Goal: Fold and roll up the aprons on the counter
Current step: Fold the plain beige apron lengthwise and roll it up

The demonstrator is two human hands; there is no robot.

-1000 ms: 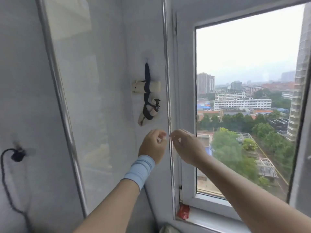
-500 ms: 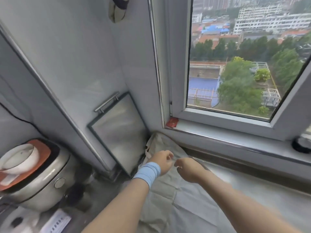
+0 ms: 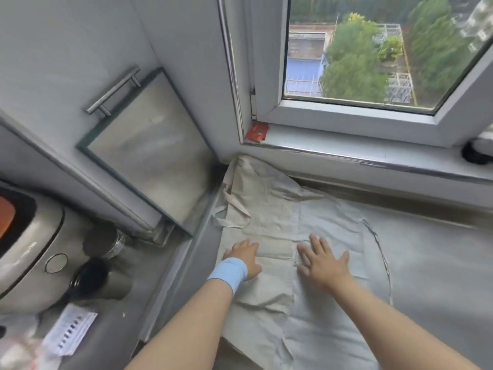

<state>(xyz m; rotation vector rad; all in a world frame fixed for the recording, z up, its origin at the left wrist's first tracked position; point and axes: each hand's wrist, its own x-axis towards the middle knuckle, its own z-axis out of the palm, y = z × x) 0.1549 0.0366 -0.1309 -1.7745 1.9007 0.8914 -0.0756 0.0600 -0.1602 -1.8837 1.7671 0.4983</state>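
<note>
Both palms are down. The left forearm (image 3: 186,324) and right forearm (image 3: 386,319) reach forward from below. The left hand (image 3: 244,259) lies flat, fingers extended. The right hand (image 3: 324,263) is flat beside it, fingers spread wide, thumb out. The hands are near each other, not touching.

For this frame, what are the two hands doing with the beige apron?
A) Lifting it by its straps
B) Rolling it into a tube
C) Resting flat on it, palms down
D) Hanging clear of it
C: the left hand and right hand both lie palm-down with straight fingers on the apron, which is spread out unrolled on the counter.
</note>
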